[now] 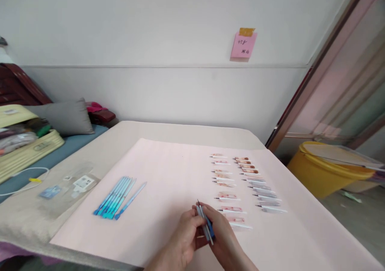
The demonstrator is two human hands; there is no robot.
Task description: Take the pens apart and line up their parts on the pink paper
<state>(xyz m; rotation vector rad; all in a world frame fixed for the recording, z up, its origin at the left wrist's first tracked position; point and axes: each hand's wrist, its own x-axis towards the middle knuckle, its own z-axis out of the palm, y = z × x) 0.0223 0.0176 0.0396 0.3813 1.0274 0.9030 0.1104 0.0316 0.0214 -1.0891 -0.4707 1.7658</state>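
Note:
My left hand [187, 235] and my right hand [221, 226] meet near the front middle of the table, both with fingers closed. Between them is a slim pen refill [205, 219], white with a dark tip pointing away from me, beside a grey-blue pen barrel [203, 225]. A darker blue part [211, 227] shows against my right fingers; which hand grips each piece is partly hidden. Just right of my hands, white refills lie in rows with pink-printed pen barrels [231, 209]. Farther left, several blue pens [116, 199] lie side by side, with one blue pen [132, 201] apart.
Pale pink sheeting [168, 170] covers much of the table. Brown pieces [247, 166] and grey barrels [266, 195] form another column at right. A clear plastic bag [67, 191] lies at left. Beyond the table stand a yellow bin [325, 174] and a grey cushion [67, 116].

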